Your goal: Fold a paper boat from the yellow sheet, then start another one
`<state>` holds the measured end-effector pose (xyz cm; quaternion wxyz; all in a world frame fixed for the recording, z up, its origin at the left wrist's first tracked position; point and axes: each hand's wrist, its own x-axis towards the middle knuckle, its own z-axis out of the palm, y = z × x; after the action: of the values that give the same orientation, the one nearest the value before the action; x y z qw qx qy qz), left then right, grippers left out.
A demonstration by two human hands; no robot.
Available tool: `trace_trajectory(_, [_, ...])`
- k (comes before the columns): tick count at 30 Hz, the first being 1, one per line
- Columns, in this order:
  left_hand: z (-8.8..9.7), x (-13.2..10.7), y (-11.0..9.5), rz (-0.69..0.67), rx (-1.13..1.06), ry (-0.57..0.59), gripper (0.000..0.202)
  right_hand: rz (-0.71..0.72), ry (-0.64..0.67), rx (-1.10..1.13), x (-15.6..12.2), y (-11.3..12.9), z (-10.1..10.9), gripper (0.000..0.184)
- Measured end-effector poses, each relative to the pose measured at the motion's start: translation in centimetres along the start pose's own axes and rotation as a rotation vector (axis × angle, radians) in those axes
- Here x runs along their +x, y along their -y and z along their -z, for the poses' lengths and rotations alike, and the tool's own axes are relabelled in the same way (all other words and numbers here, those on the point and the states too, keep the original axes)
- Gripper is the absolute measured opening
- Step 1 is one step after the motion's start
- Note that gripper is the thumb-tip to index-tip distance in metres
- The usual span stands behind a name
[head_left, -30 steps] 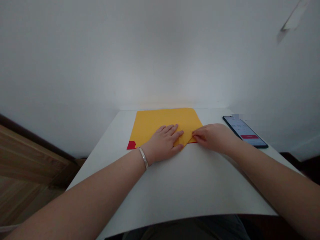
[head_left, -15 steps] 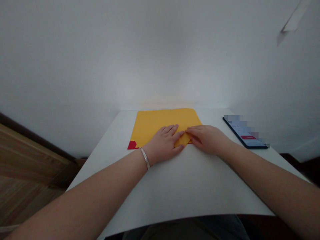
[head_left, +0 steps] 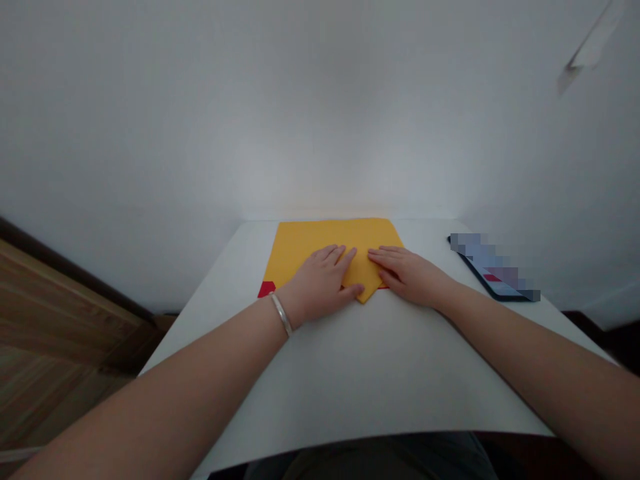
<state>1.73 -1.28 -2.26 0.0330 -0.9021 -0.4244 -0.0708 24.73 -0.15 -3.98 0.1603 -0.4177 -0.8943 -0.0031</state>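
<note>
Flat on the white table lies a sheet of yellow paper, with red showing at its near left corner and along part of its near edge. A pointed yellow flap sticks out past that edge between my hands. My left hand, a silver bangle at its wrist, rests on the paper with fingers spread and thumb beside the flap. My right hand lies on the paper's right part, fingers stretched out and close together. The paper under both palms is hidden.
A phone lies at the table's right side, its screen partly pixelated. The white table meets a pale wall at the back. Wooden furniture stands at the left. A whitish piece hangs on the right wall.
My left hand has slid a little left and its thumb is off the flap's tip. My right fingers have left their pinch-like pose and lie flatter. The flap's point now shows past the edge.
</note>
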Motion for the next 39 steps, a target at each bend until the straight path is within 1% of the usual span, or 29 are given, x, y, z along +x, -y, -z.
trace_trajectory(2, [-0.1, 0.2, 0.7, 0.018, 0.002, 0.041, 0.086, -0.001, 0.002, 0.002, -0.4, -0.5, -0.3, 0.046])
trace_trajectory(4, [-0.2, 0.3, 1.3, -0.027, -0.004, 0.094, 0.086, 0.002, 0.003, -0.005, -0.5, -0.8, -0.3, 0.045])
trace_trajectory(6, [-0.2, 0.4, 1.6, -0.062, -0.006, 0.118, 0.086, 0.006, 0.004, -0.017, -0.5, -0.7, -0.1, 0.045])
trace_trajectory(12, [0.1, 0.4, 1.5, -0.111, -0.019, 0.099, 0.085, 0.026, -0.024, -0.051, -0.2, 0.5, 0.8, 0.038])
trace_trajectory(16, [0.1, 0.4, 1.6, -0.159, -0.036, 0.090, 0.084, 0.037, -0.049, -0.060, -0.2, 0.6, 0.9, 0.034])
trace_trajectory(21, [-0.2, 0.4, 1.9, -0.160, -0.067, 0.081, 0.087, 0.058, -0.010, -0.065, 0.1, 0.5, 0.5, 0.041])
trace_trajectory(27, [0.0, 0.4, 1.7, -0.143, -0.093, 0.106, 0.086, -0.004, 0.012, -0.077, 0.5, 1.0, 0.2, 0.048])
trace_trajectory(29, [0.1, 0.4, 1.6, -0.140, -0.095, 0.108, 0.086, -0.003, 0.020, -0.089, 0.5, 1.2, 0.2, 0.050])
trace_trajectory(33, [0.1, 0.5, 1.6, -0.141, -0.091, 0.106, 0.087, 0.029, 0.062, -0.103, 0.6, 1.1, 0.0, 0.050])
trace_trajectory(39, [0.0, 0.6, 1.8, -0.153, -0.092, 0.103, 0.085, -0.024, 0.100, -0.113, 0.8, 0.9, -0.2, 0.053])
